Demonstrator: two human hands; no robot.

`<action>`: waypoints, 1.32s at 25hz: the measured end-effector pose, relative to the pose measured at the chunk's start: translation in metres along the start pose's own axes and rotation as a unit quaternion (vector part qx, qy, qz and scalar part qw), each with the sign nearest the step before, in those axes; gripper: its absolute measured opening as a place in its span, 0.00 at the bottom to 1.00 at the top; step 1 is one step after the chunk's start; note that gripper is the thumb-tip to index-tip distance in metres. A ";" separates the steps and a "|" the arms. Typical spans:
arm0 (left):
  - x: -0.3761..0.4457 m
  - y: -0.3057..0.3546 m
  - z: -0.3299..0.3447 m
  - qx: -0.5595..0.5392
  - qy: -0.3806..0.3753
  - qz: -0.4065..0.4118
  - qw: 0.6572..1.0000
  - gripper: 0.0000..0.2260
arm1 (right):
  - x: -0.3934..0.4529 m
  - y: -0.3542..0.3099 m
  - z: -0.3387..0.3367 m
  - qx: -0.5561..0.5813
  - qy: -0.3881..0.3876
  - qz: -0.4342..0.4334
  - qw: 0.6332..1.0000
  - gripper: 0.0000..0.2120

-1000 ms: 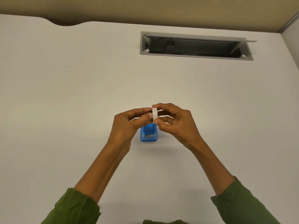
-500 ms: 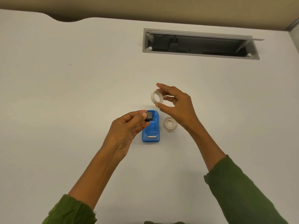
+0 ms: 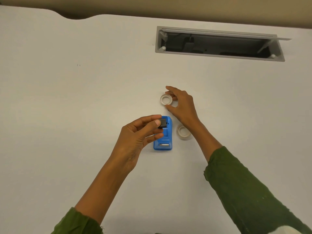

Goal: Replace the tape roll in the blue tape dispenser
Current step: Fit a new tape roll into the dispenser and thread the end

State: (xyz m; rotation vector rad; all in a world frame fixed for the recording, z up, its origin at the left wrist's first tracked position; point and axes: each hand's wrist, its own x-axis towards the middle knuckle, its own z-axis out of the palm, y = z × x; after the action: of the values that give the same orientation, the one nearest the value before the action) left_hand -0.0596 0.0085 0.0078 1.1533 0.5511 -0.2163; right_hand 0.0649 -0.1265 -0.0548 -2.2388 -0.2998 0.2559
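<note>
The blue tape dispenser (image 3: 163,136) is a small, rounded plastic body lying on the white desk (image 3: 67,115), its narrow metal cutter strip at the 6 o'clock end and its rounded end toward 12 o'clock. Its roll bay looks bare.

My left hand (image 3: 135,139) hangs just at 9 o'clock of the dispenser, thumb and fingertips pinched on a small black hub (image 3: 163,123) held over the dispenser's far end.

My right hand (image 3: 181,107) reaches out at 12 to 1 o'clock of the dispenser. Its fingers are spread and curved around a whitish tape roll (image 3: 166,99) that lies flat on the desk; the index finger seems to touch the roll's far rim, while the thumb sits just clear of the near rim, so the grip looks loosened, though I cannot tell if it has fully let go.

A second whitish tape roll (image 3: 183,132) lies flat at 3 o'clock of the dispenser, just beside it, partly under my right wrist.

The desk is plain and matte, with a curved notch in its far edge at 11 o'clock and a tan wall (image 3: 168,7) behind it.

At 1 o'clock, well apart, a grey cable tray (image 3: 158,39) is sunk into the desk with its lid propped open; dark shapes lie inside, too dim to identify.
</note>
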 end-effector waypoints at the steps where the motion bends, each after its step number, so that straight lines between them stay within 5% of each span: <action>1: 0.001 0.000 0.000 -0.002 0.002 0.001 1.000 0.11 | 0.000 0.000 0.000 -0.005 -0.010 -0.002 1.000 0.26; 5: 0.002 -0.002 0.002 -0.025 0.006 0.002 1.000 0.07 | -0.010 -0.001 -0.014 0.025 -0.013 -0.003 1.000 0.24; 10: 0.000 -0.003 0.006 -0.033 0.004 0.009 0.999 0.12 | -0.061 0.012 -0.018 -0.113 0.073 0.063 0.989 0.15; 17: -0.004 -0.006 0.009 -0.023 0.010 0.008 1.000 0.10 | -0.096 0.002 -0.007 -0.233 0.059 0.180 0.954 0.24; 23: -0.008 -0.005 0.007 -0.021 0.004 0.002 1.000 0.07 | -0.106 -0.004 -0.027 -0.082 0.027 0.188 0.978 0.22; 29: -0.010 -0.002 0.009 -0.020 -0.011 0.006 1.000 0.11 | -0.124 -0.028 -0.050 0.211 -0.010 0.042 0.976 0.25; 33: -0.013 0.000 0.013 -0.007 -0.012 0.003 1.000 0.15 | -0.123 -0.037 -0.047 0.265 -0.038 -0.009 0.963 0.27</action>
State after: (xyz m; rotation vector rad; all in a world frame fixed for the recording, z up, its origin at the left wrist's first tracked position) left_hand -0.0670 -0.0049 0.0185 1.1372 0.5265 -0.2200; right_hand -0.0437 -0.1749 0.0133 -1.6988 -0.2571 0.3652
